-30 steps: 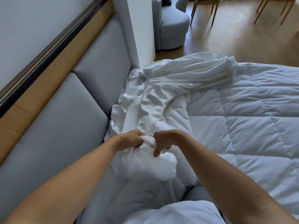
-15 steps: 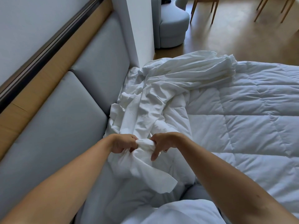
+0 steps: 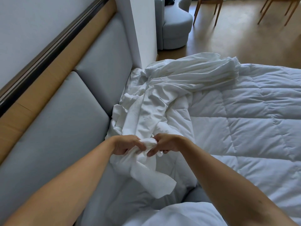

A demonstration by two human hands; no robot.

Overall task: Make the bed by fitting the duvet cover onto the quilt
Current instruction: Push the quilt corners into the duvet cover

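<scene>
Since the earlier frame, the bunched corner has drawn tighter between the hands and its loose flap hangs lower. The left hand (image 3: pixel 126 145) and right hand (image 3: pixel 166 143) each pinch the crumpled white cotton duvet cover (image 3: pixel 156 101), grips almost touching. The cover trails along the grey padded headboard (image 3: pixel 68 115), lying over the white quilted quilt (image 3: pixel 244 121). The quilt spreads open rightward; wooden floor (image 3: pixel 228 44) lies beyond its far edge.

Duvet cover (image 3: pixel 162 98) lies bunched on the quilt (image 3: pixel 244 119) — headboard (image 3: pixel 57 128) left.
</scene>
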